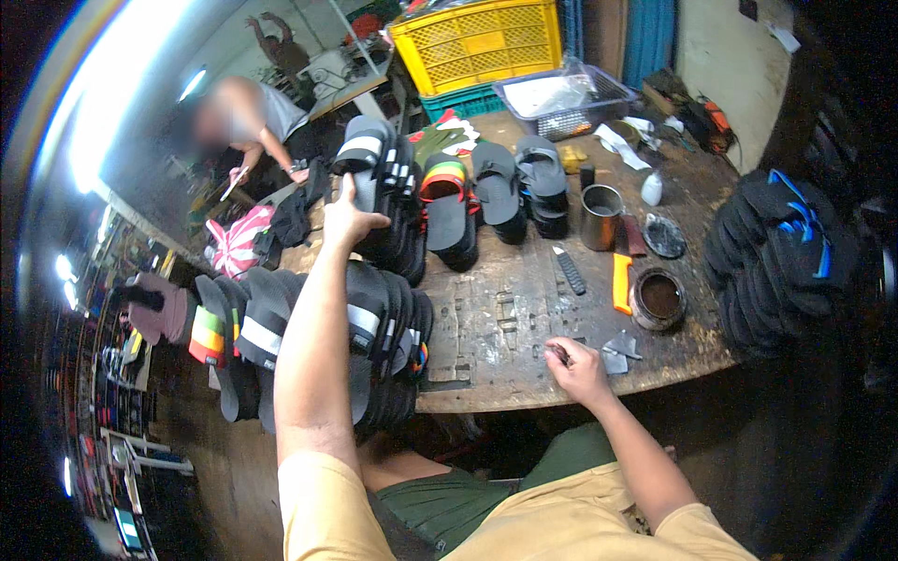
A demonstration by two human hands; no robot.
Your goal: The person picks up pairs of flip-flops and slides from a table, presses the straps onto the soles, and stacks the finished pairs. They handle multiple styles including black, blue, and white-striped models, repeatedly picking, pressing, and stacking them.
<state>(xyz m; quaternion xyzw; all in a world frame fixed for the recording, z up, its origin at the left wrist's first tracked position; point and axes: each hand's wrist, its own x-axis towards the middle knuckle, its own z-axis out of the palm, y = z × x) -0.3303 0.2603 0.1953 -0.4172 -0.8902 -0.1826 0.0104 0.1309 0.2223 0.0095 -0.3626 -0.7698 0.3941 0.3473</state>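
Observation:
My left arm stretches across the table to a stack of black slide sandals with white-striped straps (360, 148). At the stack's near side, my left hand (352, 217) has its index finger against the top sandal and its thumb spread away. I see no firm grip. Over the table's front edge, my right hand (578, 371) is closed, with a small dark thing between thumb and fingers that I cannot make out. Beside it lie clear plastic scraps (619, 352). A sandal with a red, yellow and green strap (449, 210) stands right of the stack.
On the worn wooden table (496, 369) are a metal cup (601, 217), an orange-handled tool (622, 282), a jar of brown stuff (659, 297) and a dark-handled blade (568, 271). Black soles (781, 262) are piled at right. A yellow crate (477, 45) stands behind; another person (271, 122) bends at far left.

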